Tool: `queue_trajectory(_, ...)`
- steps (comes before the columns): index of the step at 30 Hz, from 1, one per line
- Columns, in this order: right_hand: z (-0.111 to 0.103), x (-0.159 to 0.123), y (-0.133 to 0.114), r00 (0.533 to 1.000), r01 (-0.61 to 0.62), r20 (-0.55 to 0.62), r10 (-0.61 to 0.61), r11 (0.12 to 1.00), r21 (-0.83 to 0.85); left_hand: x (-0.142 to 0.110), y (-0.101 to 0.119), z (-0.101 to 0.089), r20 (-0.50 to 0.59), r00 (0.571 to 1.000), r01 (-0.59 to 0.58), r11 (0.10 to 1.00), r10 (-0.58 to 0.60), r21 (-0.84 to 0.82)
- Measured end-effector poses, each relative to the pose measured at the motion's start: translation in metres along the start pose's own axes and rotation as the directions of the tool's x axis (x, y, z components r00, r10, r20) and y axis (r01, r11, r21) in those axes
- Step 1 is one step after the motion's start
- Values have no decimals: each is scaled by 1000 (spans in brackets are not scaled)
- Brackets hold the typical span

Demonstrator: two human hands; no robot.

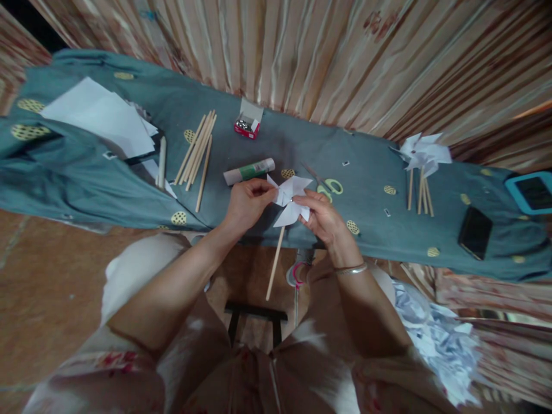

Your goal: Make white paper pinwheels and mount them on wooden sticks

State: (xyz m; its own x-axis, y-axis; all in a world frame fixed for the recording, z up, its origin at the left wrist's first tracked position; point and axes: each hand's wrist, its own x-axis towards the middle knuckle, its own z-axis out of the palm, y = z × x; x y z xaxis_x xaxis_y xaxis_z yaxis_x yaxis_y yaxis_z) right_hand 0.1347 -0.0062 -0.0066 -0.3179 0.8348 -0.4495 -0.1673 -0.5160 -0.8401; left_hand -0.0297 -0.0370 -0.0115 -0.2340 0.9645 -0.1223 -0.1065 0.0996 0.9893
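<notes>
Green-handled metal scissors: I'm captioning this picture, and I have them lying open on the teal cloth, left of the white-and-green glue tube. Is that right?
Not quite: the head view shows the green-handled metal scissors right of the white-and-green glue tube. They do lie on the teal cloth.

A curtain [319,63] in pinkish beige, with brown bands and a few reddish flower shapes, hangs in close vertical folds behind the table [366,218]. Similar patterned fabric [495,296] shows below the table's right end. A teal cloth [155,66] with yellow dotted motifs covers the table, deeply rumpled at the left and smoother in the middle. The floor [56,293] is orange-brown, crossed by pale lines. A black stool-like frame [259,312] stands on it. The light is dim and soft, paler along some curtain folds.
</notes>
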Motion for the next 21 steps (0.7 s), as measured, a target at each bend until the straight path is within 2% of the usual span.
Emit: queue_trajectory(21,-2,1,4,998,42,43,-39,996,-76,-3,4,0,78,997,25,997,-30,71)
